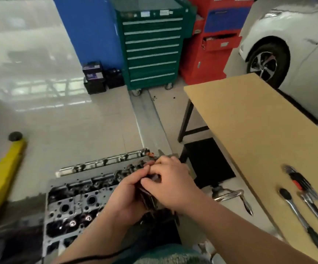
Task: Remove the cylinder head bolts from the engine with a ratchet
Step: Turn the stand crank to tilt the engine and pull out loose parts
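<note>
The engine's cylinder head (pixel 74 204) lies low in the head view, dark and oily, with round bores and valve gear showing. Over its right end my left hand (pixel 127 195) curls its fingers around a small dark metal part (pixel 148 199). My right hand (pixel 170 184) meets it from the right and pinches the same part at its top. What the part is stays hidden between my fingers. A ratchet (pixel 302 221) with a black handle lies untouched on the brown table (pixel 249 119) to the right.
Hex keys (pixel 299 180) and pliers (pixel 312 206) lie beside the ratchet. A chrome tool (pixel 232 197) sits on the floor under the table edge. A green tool cabinet (pixel 152 46), red cabinet (pixel 217 39) and white car (pixel 291 44) stand behind. A yellow lift arm (pixel 2 178) is at left.
</note>
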The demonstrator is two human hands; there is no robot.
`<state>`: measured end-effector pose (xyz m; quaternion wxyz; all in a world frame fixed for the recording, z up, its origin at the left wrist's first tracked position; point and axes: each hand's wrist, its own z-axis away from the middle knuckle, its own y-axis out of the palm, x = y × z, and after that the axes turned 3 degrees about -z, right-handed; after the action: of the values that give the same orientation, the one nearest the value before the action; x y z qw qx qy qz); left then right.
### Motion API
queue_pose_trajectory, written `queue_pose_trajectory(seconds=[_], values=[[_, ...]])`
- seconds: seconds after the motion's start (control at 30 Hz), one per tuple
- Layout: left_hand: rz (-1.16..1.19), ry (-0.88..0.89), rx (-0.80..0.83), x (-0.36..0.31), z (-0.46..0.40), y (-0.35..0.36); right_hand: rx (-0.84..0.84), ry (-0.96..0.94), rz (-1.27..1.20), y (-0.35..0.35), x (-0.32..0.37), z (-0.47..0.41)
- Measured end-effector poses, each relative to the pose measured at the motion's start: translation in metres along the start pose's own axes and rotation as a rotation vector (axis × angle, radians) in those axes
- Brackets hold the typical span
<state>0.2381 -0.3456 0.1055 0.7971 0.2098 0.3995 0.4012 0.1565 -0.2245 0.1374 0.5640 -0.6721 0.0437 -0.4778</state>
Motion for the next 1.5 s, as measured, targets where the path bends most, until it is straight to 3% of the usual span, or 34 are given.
queue_pose_trajectory(seconds=[0.1,0.2,0.33,0.4,0.53,0.7,0.77,0.87,1.07,1.3,1.5], values=[[-0.044,0.040,-0.092,-0.016,0.037,-0.040,0.018,0.161,-0.414,0.027,0.039,-0.013],[-0.026,-0.004,-0.144,-0.028,0.067,-0.067,-0.002,0.183,-0.395,0.054,0.069,-0.029],[-0.096,0.009,-0.169,-0.032,0.091,-0.103,0.328,0.239,-0.382,0.075,0.103,-0.043],[-0.143,0.050,-0.173,-0.031,0.095,-0.117,0.354,0.224,-0.386,0.081,0.108,-0.044],[-0.181,0.072,-0.116,-0.034,0.097,-0.133,0.277,0.212,-0.470,0.080,0.104,-0.041],[0.077,0.061,-0.242,-0.041,0.082,-0.155,-0.071,0.224,-0.604,0.052,0.055,-0.054],[0.235,0.096,-0.285,-0.044,0.072,-0.161,-0.151,0.244,-0.532,0.050,0.029,-0.062],[0.348,0.088,-0.302,-0.041,0.058,-0.162,-0.104,0.248,-0.333,0.063,0.001,-0.072],[0.369,0.166,-0.382,-0.024,0.041,-0.151,-0.010,0.181,-0.172,0.083,-0.030,-0.085],[0.346,0.151,-0.439,-0.017,0.041,-0.144,0.117,-0.065,-0.005,0.094,-0.022,-0.088],[0.365,0.120,-0.476,-0.022,0.049,-0.158,0.228,-0.146,0.143,0.116,-0.016,-0.090]])
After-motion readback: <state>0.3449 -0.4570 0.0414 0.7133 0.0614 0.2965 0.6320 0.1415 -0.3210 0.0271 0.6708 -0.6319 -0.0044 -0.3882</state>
